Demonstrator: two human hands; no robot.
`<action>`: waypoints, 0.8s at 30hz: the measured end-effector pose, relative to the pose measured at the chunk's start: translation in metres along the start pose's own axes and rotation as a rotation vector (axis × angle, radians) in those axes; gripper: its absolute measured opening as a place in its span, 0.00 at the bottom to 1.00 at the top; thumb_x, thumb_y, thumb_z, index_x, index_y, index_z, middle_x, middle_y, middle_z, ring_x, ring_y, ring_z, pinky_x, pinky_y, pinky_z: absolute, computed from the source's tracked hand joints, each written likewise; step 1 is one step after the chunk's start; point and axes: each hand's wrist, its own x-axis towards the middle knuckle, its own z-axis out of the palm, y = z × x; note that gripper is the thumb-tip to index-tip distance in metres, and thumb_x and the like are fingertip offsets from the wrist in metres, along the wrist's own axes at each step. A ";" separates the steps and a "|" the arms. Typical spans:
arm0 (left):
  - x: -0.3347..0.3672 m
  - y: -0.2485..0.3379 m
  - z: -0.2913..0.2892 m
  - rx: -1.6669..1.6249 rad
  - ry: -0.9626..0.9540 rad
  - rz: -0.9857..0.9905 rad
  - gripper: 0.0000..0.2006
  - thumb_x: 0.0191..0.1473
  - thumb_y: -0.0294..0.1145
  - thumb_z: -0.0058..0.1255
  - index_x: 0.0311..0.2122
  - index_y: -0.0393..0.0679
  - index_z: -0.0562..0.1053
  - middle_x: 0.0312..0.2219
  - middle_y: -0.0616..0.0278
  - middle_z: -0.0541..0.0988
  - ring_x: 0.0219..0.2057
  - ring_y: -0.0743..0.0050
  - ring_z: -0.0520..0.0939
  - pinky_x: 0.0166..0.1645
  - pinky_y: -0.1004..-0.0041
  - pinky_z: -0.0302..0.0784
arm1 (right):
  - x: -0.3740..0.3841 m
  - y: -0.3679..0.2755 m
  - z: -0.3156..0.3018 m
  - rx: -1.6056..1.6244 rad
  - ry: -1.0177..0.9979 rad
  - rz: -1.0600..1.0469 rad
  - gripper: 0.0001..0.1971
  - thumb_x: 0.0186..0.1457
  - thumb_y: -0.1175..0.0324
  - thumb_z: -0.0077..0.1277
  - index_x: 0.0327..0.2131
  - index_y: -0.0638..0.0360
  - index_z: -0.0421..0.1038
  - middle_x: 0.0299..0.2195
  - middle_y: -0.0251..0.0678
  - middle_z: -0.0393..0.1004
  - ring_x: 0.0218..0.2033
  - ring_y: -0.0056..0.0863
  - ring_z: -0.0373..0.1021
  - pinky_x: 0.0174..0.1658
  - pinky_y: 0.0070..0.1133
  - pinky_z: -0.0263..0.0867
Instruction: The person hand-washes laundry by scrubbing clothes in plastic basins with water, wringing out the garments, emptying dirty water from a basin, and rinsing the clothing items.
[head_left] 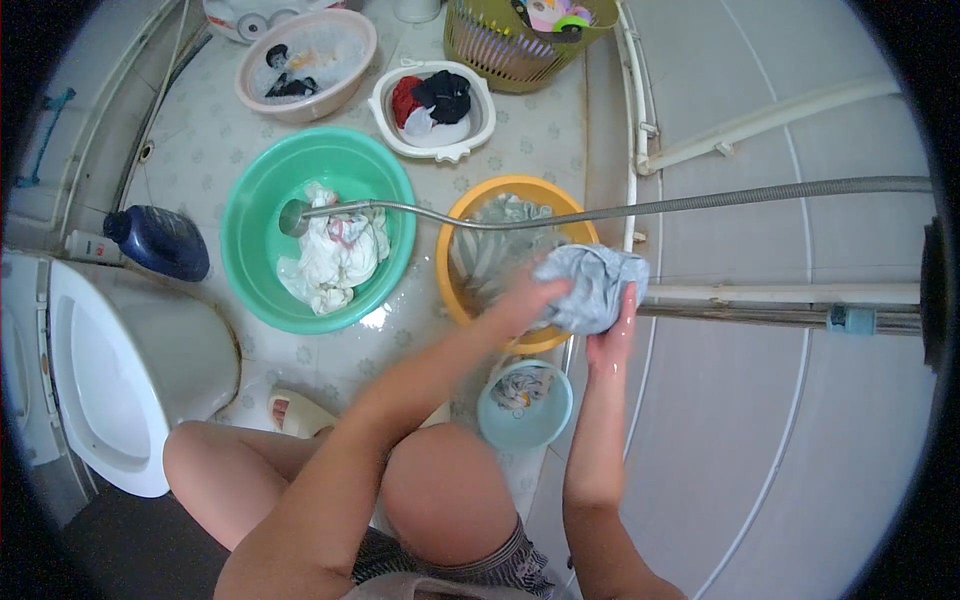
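A wet, bunched light blue-grey cloth is held up over the right side of an orange basin; what garment it is, I cannot tell. My left hand, slightly blurred, grips its left side. From below and to the right, my right hand clasps it, with water on the wrist. Grey-striped fabric lies in the orange basin. Just below stands a small light blue bucket with a patterned cloth inside.
A shower hose crosses above the orange basin, its head over white clothes in a green basin. Behind are a pink basin, a white basin and an olive basket. At left are a toilet and a dark blue bottle.
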 end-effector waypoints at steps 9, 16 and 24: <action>-0.017 0.040 0.037 0.986 -0.081 0.554 0.20 0.32 0.41 0.59 0.35 0.49 0.72 0.36 0.59 0.70 0.40 0.58 0.73 0.40 0.64 0.72 | 0.034 0.041 -0.039 0.147 -0.373 0.528 0.29 0.49 0.58 0.49 0.54 0.60 0.55 0.49 0.42 0.63 0.48 0.33 0.63 0.51 0.29 0.61; -0.020 0.003 0.005 1.131 -0.711 0.437 0.14 0.43 0.31 0.47 0.39 0.48 0.68 0.40 0.61 0.68 0.43 0.65 0.73 0.45 0.66 0.70 | 0.068 0.034 -0.009 -0.483 -0.491 0.618 0.30 0.46 0.62 0.51 0.53 0.62 0.56 0.46 0.43 0.65 0.45 0.33 0.66 0.47 0.27 0.65; -0.047 -0.001 -0.022 1.314 -0.649 0.212 0.14 0.45 0.26 0.42 0.41 0.45 0.68 0.47 0.62 0.67 0.47 0.66 0.72 0.48 0.64 0.69 | 0.038 0.044 0.071 -1.277 -0.548 0.327 0.16 0.41 0.69 0.50 0.36 0.66 0.70 0.26 0.34 0.73 0.26 0.23 0.68 0.31 0.19 0.64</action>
